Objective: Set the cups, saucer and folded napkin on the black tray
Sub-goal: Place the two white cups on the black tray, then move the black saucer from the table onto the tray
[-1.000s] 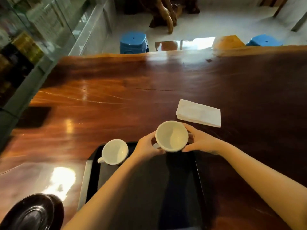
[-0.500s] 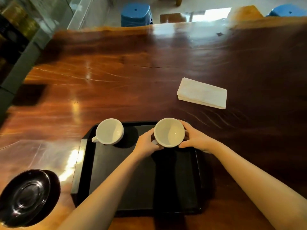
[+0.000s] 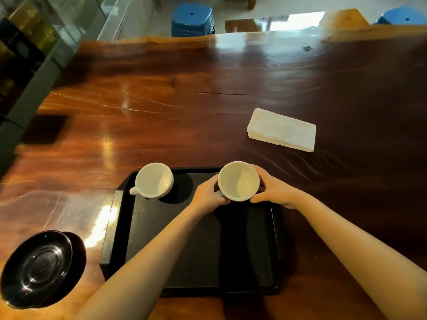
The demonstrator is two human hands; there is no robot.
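A black tray (image 3: 194,255) lies on the wooden table in front of me. One white cup (image 3: 154,180) stands upright in its far left corner, handle to the left. A second white cup (image 3: 238,181) is at the tray's far right corner, clasped from both sides by my left hand (image 3: 208,195) and my right hand (image 3: 275,192). Whether its base touches the tray is hidden. A black saucer (image 3: 38,266) sits on the table left of the tray. The folded white napkin (image 3: 282,129) lies on the table beyond the tray, to the right.
The glossy wooden table (image 3: 161,107) stretches far ahead; its far edge is near the top. Two blue stools (image 3: 191,18) stand on the floor beyond it. A glass cabinet (image 3: 25,42) runs along the left side.
The view has tilted down, so the whole tray and saucer now show. Both hands brought the second cup slightly nearer, over the tray's far right corner. The first cup and napkin stayed put.
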